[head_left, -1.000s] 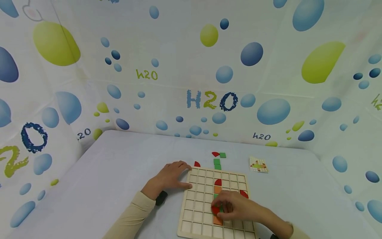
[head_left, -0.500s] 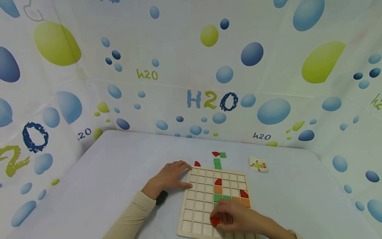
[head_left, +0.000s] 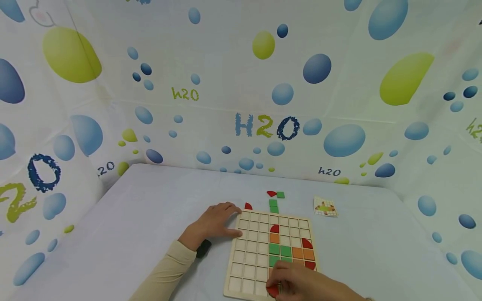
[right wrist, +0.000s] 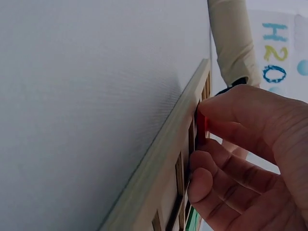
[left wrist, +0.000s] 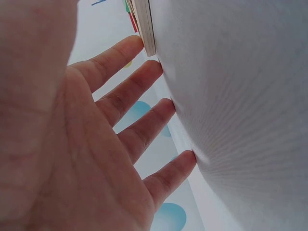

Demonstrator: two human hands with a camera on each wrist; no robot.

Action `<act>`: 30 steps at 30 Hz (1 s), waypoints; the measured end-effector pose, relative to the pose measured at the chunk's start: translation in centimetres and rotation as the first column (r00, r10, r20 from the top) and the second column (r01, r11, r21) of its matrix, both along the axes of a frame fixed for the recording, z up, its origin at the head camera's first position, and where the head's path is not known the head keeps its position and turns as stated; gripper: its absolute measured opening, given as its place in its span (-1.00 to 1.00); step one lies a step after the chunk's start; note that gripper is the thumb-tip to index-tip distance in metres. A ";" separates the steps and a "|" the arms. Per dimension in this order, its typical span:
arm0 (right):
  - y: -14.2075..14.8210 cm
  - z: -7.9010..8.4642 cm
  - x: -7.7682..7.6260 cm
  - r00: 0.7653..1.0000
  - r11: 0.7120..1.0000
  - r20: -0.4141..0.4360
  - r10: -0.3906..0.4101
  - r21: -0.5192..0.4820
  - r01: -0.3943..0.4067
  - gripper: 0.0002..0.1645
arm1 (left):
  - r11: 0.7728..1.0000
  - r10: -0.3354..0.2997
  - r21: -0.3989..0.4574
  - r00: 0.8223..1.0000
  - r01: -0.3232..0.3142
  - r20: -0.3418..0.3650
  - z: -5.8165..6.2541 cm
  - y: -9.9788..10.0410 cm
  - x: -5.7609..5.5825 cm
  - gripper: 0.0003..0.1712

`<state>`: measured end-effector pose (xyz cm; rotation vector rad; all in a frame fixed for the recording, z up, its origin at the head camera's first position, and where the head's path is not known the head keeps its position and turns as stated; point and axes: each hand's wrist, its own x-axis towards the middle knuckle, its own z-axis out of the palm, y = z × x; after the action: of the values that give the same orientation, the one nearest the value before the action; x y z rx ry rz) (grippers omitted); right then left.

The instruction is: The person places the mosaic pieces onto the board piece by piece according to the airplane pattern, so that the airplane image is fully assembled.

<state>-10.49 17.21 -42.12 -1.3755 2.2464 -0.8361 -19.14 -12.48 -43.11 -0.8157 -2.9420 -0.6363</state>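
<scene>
A wooden grid board (head_left: 249, 259) lies on the table, with green, orange and red tiles set in some cells. Between thumb and fingertips, my right hand (head_left: 299, 281) pinches a red quarter-circle tile (head_left: 272, 290) low over the board's near row. The right wrist view has that red tile (right wrist: 202, 126) on edge, close to the board's surface. My left hand (head_left: 214, 223) rests at the board's upper left edge, thumb and fingers spread and fairly straight. In the left wrist view, the fingers (left wrist: 139, 91) reach the tabletop beside the board's corner (left wrist: 147, 29). The right hand hides some near cells.
Beyond the board lie loose tiles: a red quarter-circle tile (head_left: 248, 206), another red tile (head_left: 271, 193), and several green squares (head_left: 273, 203). A small pattern card (head_left: 325, 207) lies at the back right. A printed curtain (head_left: 211, 104) surrounds the white table (head_left: 169, 188).
My right hand has moved toward the near edge of the board with the red quarter-circle tile, uncovering green, orange and red tiles. My left hand has stayed in place.
</scene>
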 end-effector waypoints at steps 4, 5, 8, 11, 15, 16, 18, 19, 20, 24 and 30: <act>0.1 0.4 0.1 0.997 0.997 0.053 -0.050 0.060 0.047 -0.79 | 1.000 -0.002 -0.007 1.000 0.002 0.006 -0.1 0.0 -0.1 -0.30; 0.2 0.4 0.2 0.996 0.996 0.060 -0.061 0.074 0.056 -0.80 | 1.000 -0.004 -0.010 1.000 0.004 0.009 -0.2 0.0 -0.1 -0.30; 0.2 0.5 0.2 0.995 0.993 0.066 -0.080 0.098 0.073 -0.81 | 1.000 -0.006 -0.013 1.000 0.006 0.004 -0.2 0.0 -0.2 -0.30; 0.2 0.4 0.1 0.996 0.994 0.049 -0.072 0.083 0.068 -0.84 | 1.000 -0.007 -0.007 1.000 0.007 -0.004 -0.2 0.0 -0.1 -0.31; 0.3 0.2 0.1 0.999 0.998 0.019 -0.050 0.046 0.049 -0.85 | 1.000 -0.008 -0.007 1.000 0.008 -0.017 -0.2 -0.1 -0.1 -0.33; 0.3 0.1 0.0 0.999 0.998 0.016 -0.049 0.035 0.049 -0.85 | 1.000 -0.007 -0.006 1.000 0.007 -0.016 -0.2 -0.1 -0.1 -0.33; 0.3 0.0 -0.1 0.998 0.999 0.032 -0.052 0.012 0.052 -0.85 | 1.000 -0.007 -0.009 1.000 0.007 -0.016 -0.2 -0.1 -0.2 -0.32; 0.3 -0.1 -0.1 0.998 0.999 0.041 -0.054 0.003 0.054 -0.84 | 1.000 -0.008 -0.007 1.000 0.007 -0.014 -0.2 -0.1 -0.2 -0.32; 0.4 -0.1 -0.1 0.997 0.998 0.051 -0.056 -0.005 0.056 -0.84 | 1.000 -0.008 -0.006 1.000 0.008 -0.012 -0.2 -0.1 -0.2 -0.32; 0.4 -0.3 -0.2 0.997 0.998 0.050 -0.060 -0.006 0.060 -0.82 | 1.000 -0.008 -0.005 1.000 0.008 -0.004 -0.1 -0.1 -0.2 -0.31; 0.4 -0.5 -0.1 0.995 0.996 0.046 -0.087 -0.004 0.088 -0.78 | 1.000 -0.011 -0.005 1.000 0.011 -0.019 -0.3 0.0 -0.3 -0.33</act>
<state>-10.60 17.62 -42.65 -1.2558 2.2850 -0.8949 -19.42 -12.53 -43.39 -0.8345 -2.9253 -0.6195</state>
